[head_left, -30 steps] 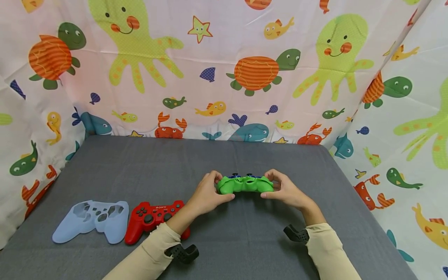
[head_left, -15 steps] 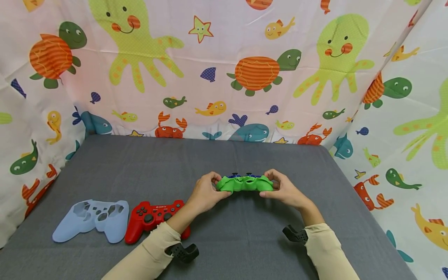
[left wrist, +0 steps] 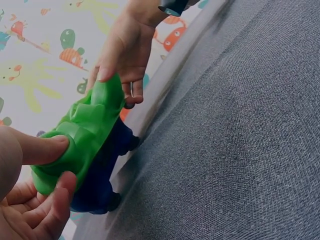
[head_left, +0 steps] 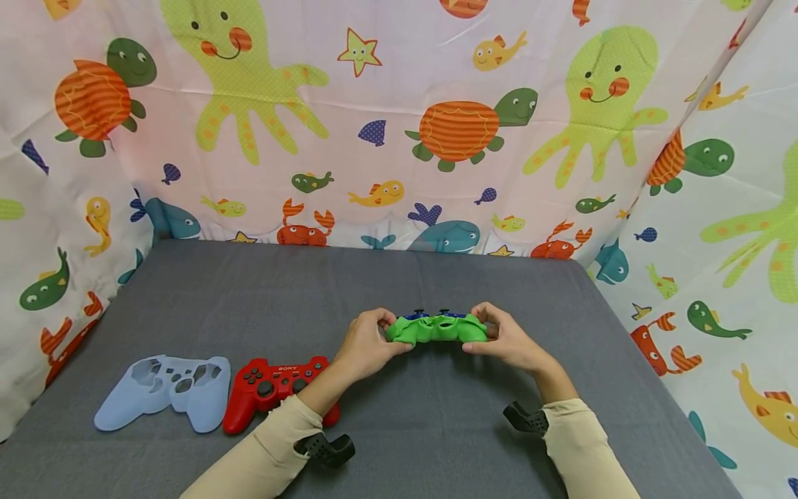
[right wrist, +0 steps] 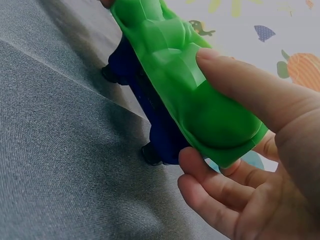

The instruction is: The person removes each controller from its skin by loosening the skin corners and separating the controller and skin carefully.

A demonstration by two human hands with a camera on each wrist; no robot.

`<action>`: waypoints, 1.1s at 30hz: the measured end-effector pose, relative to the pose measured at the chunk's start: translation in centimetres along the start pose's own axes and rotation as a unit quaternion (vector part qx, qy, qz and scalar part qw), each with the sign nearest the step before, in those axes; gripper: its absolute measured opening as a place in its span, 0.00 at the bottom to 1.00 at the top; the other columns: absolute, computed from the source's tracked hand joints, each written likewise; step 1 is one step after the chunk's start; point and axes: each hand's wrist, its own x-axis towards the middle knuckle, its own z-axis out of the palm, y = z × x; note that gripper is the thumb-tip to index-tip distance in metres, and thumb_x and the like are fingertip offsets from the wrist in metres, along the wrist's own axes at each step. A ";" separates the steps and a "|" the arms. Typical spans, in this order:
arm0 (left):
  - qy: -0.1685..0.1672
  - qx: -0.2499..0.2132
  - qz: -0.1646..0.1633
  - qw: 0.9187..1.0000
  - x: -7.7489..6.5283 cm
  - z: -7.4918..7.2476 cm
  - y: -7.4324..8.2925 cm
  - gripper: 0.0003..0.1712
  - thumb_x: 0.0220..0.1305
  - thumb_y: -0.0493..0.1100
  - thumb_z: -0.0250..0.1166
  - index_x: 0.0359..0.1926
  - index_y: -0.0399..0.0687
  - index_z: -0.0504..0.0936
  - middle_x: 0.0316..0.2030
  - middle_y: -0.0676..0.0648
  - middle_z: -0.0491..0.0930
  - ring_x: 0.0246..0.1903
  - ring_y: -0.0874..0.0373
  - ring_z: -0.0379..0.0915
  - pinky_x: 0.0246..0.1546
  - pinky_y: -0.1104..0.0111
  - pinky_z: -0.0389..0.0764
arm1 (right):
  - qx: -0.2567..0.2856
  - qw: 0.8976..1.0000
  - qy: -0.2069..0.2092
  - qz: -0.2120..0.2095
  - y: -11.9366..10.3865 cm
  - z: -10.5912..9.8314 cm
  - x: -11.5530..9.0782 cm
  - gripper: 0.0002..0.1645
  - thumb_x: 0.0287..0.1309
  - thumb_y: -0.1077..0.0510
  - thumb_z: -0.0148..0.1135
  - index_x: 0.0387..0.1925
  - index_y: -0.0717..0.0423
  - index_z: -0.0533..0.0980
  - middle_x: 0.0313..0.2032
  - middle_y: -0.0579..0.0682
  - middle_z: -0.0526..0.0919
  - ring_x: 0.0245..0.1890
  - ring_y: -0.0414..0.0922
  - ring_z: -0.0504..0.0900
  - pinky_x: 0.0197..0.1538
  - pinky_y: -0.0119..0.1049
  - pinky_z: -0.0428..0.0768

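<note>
Both hands hold a blue game controller (left wrist: 102, 182) partly sheathed in a green silicone cover (head_left: 436, 330), raised over the table. My left hand (head_left: 366, 346) grips its left end, and my right hand (head_left: 510, 339) grips the right end. In the left wrist view, the left thumb presses into the soft green cover. The right wrist view has the right thumb on the cover's rounded grip, with fingertips beside the blue body. The two black thumbsticks stay uncovered on the blue face, which points away from me. How far the cover reaches over that face is hidden.
A red Sony controller (head_left: 246, 405) lies on the grey cloth-covered table (head_left: 436, 443), partly behind the left forearm. Left of it lies a light blue silicone controller cover (head_left: 149, 402). A curtain (head_left: 386, 152) printed with sea animals borders the table at the back and sides.
The left thumb has shifted slightly inward and up against the green cover. The right hand keeps its hold, and the controller stays in about the same place.
</note>
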 end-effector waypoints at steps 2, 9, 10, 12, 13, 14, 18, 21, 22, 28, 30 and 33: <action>0.002 0.003 0.002 1.000 -0.1 0.0 0.1 0.21 0.49 0.44 0.81 0.42 0.43 0.83 0.34 0.47 0.80 0.30 0.58 0.69 0.31 0.68 0.71 | 0.000 1.000 0.000 0.001 0.0 0.0 0.0 0.30 0.54 0.66 0.73 0.52 0.67 0.65 0.43 0.55 0.65 0.33 0.37 0.80 0.34 0.31 0.77; 0.005 0.016 0.007 1.000 -0.2 0.0 0.3 0.20 0.49 0.44 0.81 0.41 0.44 0.83 0.35 0.48 0.81 0.28 0.58 0.68 0.29 0.68 0.70 | -0.004 1.000 -0.006 -0.002 0.1 -0.1 0.0 0.30 0.54 0.66 0.74 0.51 0.68 0.65 0.43 0.58 0.68 0.32 0.38 0.80 0.34 0.31 0.78; 0.004 0.017 0.007 1.000 -0.3 0.0 0.3 0.20 0.49 0.44 0.82 0.41 0.45 0.84 0.35 0.48 0.82 0.27 0.59 0.68 0.29 0.68 0.70 | -0.003 1.000 -0.007 -0.003 0.2 -0.1 -0.1 0.30 0.54 0.66 0.74 0.52 0.68 0.65 0.44 0.58 0.68 0.33 0.38 0.81 0.34 0.31 0.79; 0.004 0.019 0.006 1.000 -0.3 0.0 0.3 0.20 0.49 0.44 0.82 0.40 0.45 0.83 0.35 0.48 0.82 0.27 0.59 0.68 0.29 0.68 0.70 | 0.000 1.000 -0.010 -0.004 0.2 -0.1 -0.1 0.30 0.54 0.66 0.73 0.52 0.68 0.65 0.44 0.58 0.69 0.33 0.39 0.81 0.34 0.32 0.79; 0.005 0.020 0.005 1.000 -0.3 0.0 0.3 0.19 0.48 0.44 0.82 0.40 0.46 0.83 0.34 0.49 0.82 0.27 0.59 0.68 0.29 0.68 0.70 | 0.000 1.000 -0.010 -0.004 0.2 -0.2 -0.1 0.30 0.54 0.66 0.74 0.52 0.68 0.65 0.44 0.59 0.69 0.33 0.39 0.81 0.34 0.32 0.79; 0.005 0.021 0.004 1.000 -0.3 0.1 0.3 0.19 0.48 0.44 0.82 0.39 0.46 0.83 0.34 0.49 0.81 0.26 0.59 0.68 0.29 0.68 0.70 | -0.001 1.000 -0.010 -0.005 0.2 -0.2 -0.1 0.30 0.54 0.66 0.74 0.52 0.68 0.65 0.44 0.59 0.69 0.33 0.39 0.81 0.34 0.32 0.79; 0.004 0.027 -0.002 1.000 -0.2 0.1 0.4 0.19 0.47 0.45 0.82 0.37 0.48 0.83 0.31 0.51 0.80 0.25 0.60 0.68 0.28 0.68 0.70 | -0.002 1.000 -0.011 -0.009 0.3 -0.2 -0.1 0.30 0.54 0.66 0.74 0.51 0.68 0.65 0.44 0.60 0.69 0.31 0.38 0.80 0.34 0.32 0.79; 0.006 0.032 -0.005 0.999 -0.3 0.1 0.4 0.19 0.47 0.45 0.83 0.36 0.49 0.83 0.29 0.52 0.78 0.25 0.59 0.68 0.27 0.67 0.69 | -0.002 1.000 -0.013 -0.011 0.3 -0.3 -0.1 0.30 0.54 0.66 0.73 0.51 0.68 0.64 0.44 0.60 0.69 0.31 0.38 0.80 0.33 0.32 0.78; 0.007 0.035 -0.006 0.999 -0.3 0.1 0.5 0.19 0.47 0.45 0.83 0.36 0.50 0.83 0.29 0.52 0.78 0.25 0.60 0.68 0.27 0.68 0.68 | -0.001 1.000 -0.013 -0.011 0.3 -0.3 -0.1 0.30 0.54 0.66 0.73 0.51 0.68 0.64 0.43 0.59 0.69 0.31 0.38 0.80 0.33 0.32 0.78; 0.013 0.039 -0.010 0.999 -0.4 0.2 0.7 0.19 0.47 0.46 0.83 0.35 0.50 0.81 0.27 0.53 0.75 0.23 0.60 0.66 0.25 0.68 0.66 | -0.007 1.000 -0.010 -0.016 0.4 -0.3 -0.1 0.30 0.54 0.66 0.74 0.51 0.66 0.65 0.43 0.56 0.70 0.31 0.38 0.80 0.33 0.32 0.78; 0.015 0.039 -0.011 0.999 -0.5 0.2 0.7 0.19 0.47 0.45 0.83 0.34 0.50 0.81 0.27 0.53 0.73 0.23 0.60 0.65 0.25 0.68 0.65 | -0.008 1.000 -0.008 -0.019 0.4 -0.3 -0.1 0.30 0.53 0.66 0.74 0.51 0.65 0.65 0.43 0.55 0.70 0.31 0.37 0.79 0.33 0.32 0.78; 0.017 0.039 -0.013 0.999 -0.5 0.2 0.7 0.19 0.47 0.45 0.83 0.34 0.51 0.80 0.26 0.53 0.73 0.23 0.60 0.65 0.25 0.68 0.65 | -0.007 1.000 -0.002 -0.020 0.4 -0.1 -0.1 0.30 0.52 0.67 0.75 0.51 0.65 0.65 0.43 0.54 0.70 0.31 0.37 0.79 0.33 0.32 0.78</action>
